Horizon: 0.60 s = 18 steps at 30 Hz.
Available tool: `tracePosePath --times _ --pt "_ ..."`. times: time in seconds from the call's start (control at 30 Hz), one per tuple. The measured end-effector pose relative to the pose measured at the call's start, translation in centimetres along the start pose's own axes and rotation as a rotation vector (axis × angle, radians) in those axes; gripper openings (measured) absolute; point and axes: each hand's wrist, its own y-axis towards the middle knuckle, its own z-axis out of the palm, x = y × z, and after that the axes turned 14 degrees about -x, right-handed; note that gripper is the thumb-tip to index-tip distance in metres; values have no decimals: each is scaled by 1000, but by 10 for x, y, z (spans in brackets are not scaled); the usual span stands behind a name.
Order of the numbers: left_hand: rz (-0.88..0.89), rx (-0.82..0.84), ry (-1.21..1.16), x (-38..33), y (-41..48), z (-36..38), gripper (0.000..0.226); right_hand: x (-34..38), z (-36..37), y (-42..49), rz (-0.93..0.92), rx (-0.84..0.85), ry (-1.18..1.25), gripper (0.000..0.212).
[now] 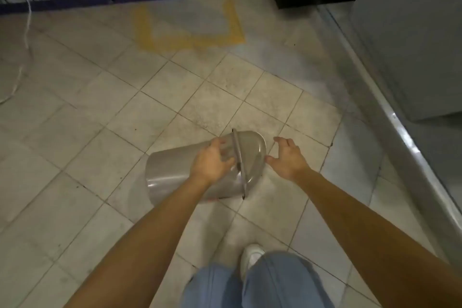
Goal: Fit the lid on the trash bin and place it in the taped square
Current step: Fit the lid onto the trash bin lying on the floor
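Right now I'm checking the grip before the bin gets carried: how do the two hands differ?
The left hand is wrapped over the grey plastic trash bin near the seam of its domed grey lid; the right hand is open, fingers spread. The left hand lies on the bin's upper side; the right hand sits just beside the lid, thumb close to it, contact unclear. Both arms are bare and reach forward.

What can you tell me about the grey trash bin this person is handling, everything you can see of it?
The trash bin is grey, glossy plastic, round-bodied, tipped on its side above the tiled floor. A domed lid sits at its mouth, pointing right. The left hand grips it near the rim; the right hand hovers open beside the lid. It is well short of the yellow taped square.
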Motion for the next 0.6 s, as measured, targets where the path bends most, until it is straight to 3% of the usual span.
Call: tracePosePath --times 0.27,0.4,0.6 --pt "-75 10 -161 16 40 67 51 -20 51 39 61 57 34 81" --pt "-73 -60 -188 18 47 80 53 -24 67 45 72 67 167 79" --pt "-179 -36 -302 14 50 82 57 -30 75 46 62 36 294 70"
